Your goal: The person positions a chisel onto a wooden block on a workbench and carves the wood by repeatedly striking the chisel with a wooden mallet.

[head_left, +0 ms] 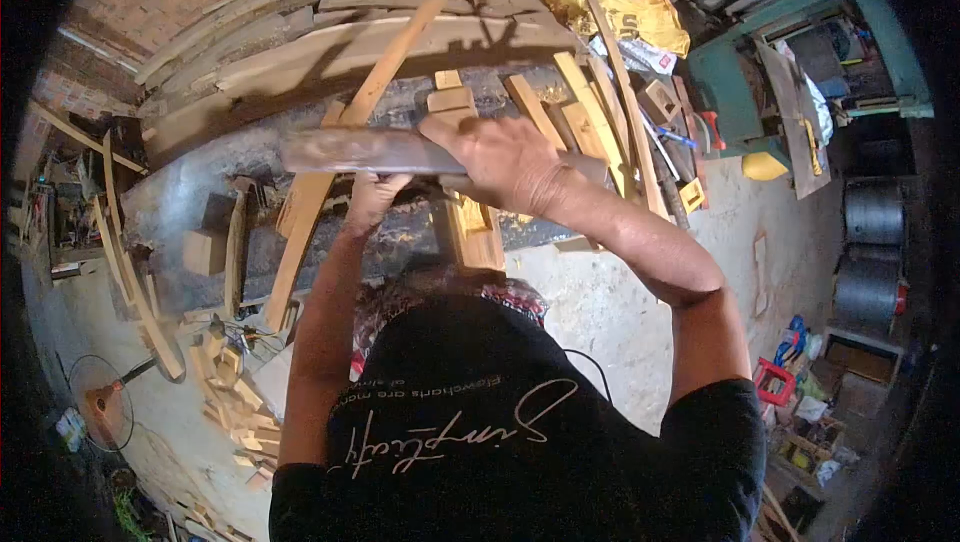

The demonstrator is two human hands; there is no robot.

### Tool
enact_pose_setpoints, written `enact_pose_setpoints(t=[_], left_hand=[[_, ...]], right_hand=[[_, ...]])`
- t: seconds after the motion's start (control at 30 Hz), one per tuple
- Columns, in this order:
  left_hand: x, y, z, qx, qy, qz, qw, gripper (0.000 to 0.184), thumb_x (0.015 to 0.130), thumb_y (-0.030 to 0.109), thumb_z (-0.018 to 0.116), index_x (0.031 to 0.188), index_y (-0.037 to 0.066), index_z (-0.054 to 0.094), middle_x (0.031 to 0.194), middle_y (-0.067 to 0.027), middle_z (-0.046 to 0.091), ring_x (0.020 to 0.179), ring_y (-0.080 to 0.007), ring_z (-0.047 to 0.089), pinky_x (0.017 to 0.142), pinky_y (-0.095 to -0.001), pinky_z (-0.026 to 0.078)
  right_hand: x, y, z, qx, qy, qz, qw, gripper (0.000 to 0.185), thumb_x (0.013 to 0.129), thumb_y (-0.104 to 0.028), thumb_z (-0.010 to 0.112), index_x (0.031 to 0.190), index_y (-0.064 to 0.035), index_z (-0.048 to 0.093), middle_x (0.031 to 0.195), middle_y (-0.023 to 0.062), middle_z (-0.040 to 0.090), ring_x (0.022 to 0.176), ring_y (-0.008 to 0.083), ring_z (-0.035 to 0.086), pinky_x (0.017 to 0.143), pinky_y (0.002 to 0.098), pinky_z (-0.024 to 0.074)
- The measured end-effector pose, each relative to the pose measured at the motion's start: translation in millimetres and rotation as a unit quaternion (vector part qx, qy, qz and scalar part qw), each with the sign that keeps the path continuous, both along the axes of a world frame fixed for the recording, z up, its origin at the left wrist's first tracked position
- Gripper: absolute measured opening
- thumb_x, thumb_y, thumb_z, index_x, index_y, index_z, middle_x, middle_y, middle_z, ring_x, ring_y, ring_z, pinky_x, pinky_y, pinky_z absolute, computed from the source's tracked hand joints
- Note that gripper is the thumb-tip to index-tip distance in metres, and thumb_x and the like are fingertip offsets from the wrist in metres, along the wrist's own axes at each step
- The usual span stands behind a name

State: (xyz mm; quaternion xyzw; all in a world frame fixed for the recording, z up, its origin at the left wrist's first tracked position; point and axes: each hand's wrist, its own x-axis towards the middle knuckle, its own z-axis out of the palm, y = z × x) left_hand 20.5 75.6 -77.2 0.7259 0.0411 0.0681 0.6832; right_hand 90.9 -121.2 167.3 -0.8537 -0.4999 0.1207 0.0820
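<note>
My right hand (515, 164) is closed over a long grey-brown bar-shaped tool (425, 153), held level above the workbench (380, 242). The tool's left end is smeared by motion. Under the bar, my left hand (375, 198) has its fingers curled together; what it grips is hidden behind the bar. Below and between the hands lies a light wooden piece (480, 242) with a recess and shavings on it. A long wooden plank (305, 227) slants across the bench just left of my left hand.
Several wooden strips (590, 132) and a red-handled tool (711, 130) lie at the bench's right. A wooden block (204, 252) sits at the left. A yellow bag (650, 22) is behind. Wood offcuts (225, 372) and a fan (101, 403) stand lower left.
</note>
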Motion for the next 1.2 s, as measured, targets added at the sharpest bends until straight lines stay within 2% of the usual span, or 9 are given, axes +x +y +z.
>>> enact_pose_setpoints(t=[0.27,0.3,0.47,0.57,0.7,1.03,1.1,1.17,1.2], left_hand=[[1,7,-10,0.067,0.007,0.024,0.997,0.041,0.087,0.026,0.066,0.12,0.005,0.051,0.117,-0.0065,0.056,0.109,-0.0184,0.051,0.093,-0.0362,0.044],[-1,14,-30,-0.401,0.001,-0.01,0.916,0.039,0.087,0.023,0.066,0.119,0.006,0.052,0.117,-0.0073,0.056,0.106,-0.0189,0.054,0.091,-0.0369,0.047],[-41,16,-41,-0.369,0.084,0.085,0.922,0.035,0.088,0.013,0.062,0.12,0.004,0.051,0.116,-0.0055,0.057,0.101,-0.0172,0.058,0.087,-0.0359,0.05],[-54,12,-32,0.221,-0.009,0.094,0.971,0.031,0.084,0.004,0.065,0.114,0.005,0.056,0.108,-0.0027,0.062,0.096,-0.014,0.059,0.086,-0.0294,0.048],[-36,-15,57,-0.157,0.025,0.162,0.974,0.021,0.083,0.003,0.067,0.104,0.002,0.062,0.099,-0.0028,0.065,0.09,-0.0117,0.06,0.082,-0.0277,0.047],[-28,-42,52,0.271,-0.018,0.071,0.96,0.042,0.091,0.029,0.06,0.122,0.004,0.046,0.114,-0.0103,0.054,0.107,-0.0232,0.051,0.096,-0.0378,0.04],[-26,-48,48,0.224,0.027,0.008,0.974,0.039,0.092,0.025,0.057,0.123,0.004,0.045,0.115,-0.0107,0.053,0.108,-0.0242,0.049,0.096,-0.0382,0.04],[-24,-57,29,-0.579,0.048,-0.029,0.813,0.036,0.092,0.024,0.055,0.121,0.003,0.047,0.114,-0.0098,0.054,0.107,-0.0241,0.05,0.097,-0.0386,0.04],[-25,-62,47,-0.588,0.047,-0.028,0.807,0.036,0.091,0.019,0.058,0.121,0.003,0.047,0.115,-0.0091,0.054,0.106,-0.0232,0.051,0.096,-0.0376,0.041]], right_hand=[[-5,-8,-41,0.001,0.018,-0.02,1.0,0.052,0.081,-0.037,0.067,0.121,-0.019,0.039,0.084,0.0166,0.063,0.079,0.035,0.066,0.067,0.043,0.0546],[-1,-10,-49,-0.066,0.007,-0.032,0.997,0.052,0.082,-0.04,0.065,0.122,-0.0202,0.039,0.086,0.0166,0.063,0.08,0.0355,0.066,0.068,0.0427,0.0544],[-10,-26,-40,0.002,-0.011,-0.017,1.0,0.057,0.082,-0.041,0.065,0.128,-0.0171,0.041,0.088,0.0165,0.064,0.078,0.0345,0.066,0.07,0.0427,0.0536],[-11,-18,0,0.074,0.09,-0.031,0.993,0.06,0.081,-0.035,0.069,0.128,-0.0101,0.04,0.087,0.0179,0.065,0.076,0.0352,0.066,0.069,0.0417,0.0536],[-16,-14,32,0.155,0.074,-0.047,0.984,0.059,0.079,-0.029,0.072,0.125,-0.006,0.042,0.09,0.0199,0.064,0.079,0.0349,0.066,0.07,0.0411,0.054],[-42,-42,52,0.141,0.086,-0.049,0.985,0.064,0.075,-0.026,0.075,0.127,-0.0066,0.043,0.102,0.0196,0.062,0.086,0.0352,0.065,0.071,0.0407,0.054],[-47,-50,61,0.171,0.083,-0.058,0.98,0.064,0.074,-0.023,0.076,0.127,-0.0069,0.043,0.108,0.0191,0.061,0.089,0.0336,0.065,0.071,0.0407,0.0537],[-52,-61,66,0.186,0.08,-0.074,0.977,0.065,0.074,-0.023,0.076,0.127,-0.0066,0.043,0.11,0.0186,0.061,0.09,0.0341,0.065,0.072,0.0406,0.0536],[-54,-66,67,0.199,0.079,-0.089,0.973,0.065,0.074,-0.023,0.077,0.126,-0.0062,0.043,0.112,0.0181,0.06,0.091,0.0346,0.065,0.073,0.0406,0.0534]])
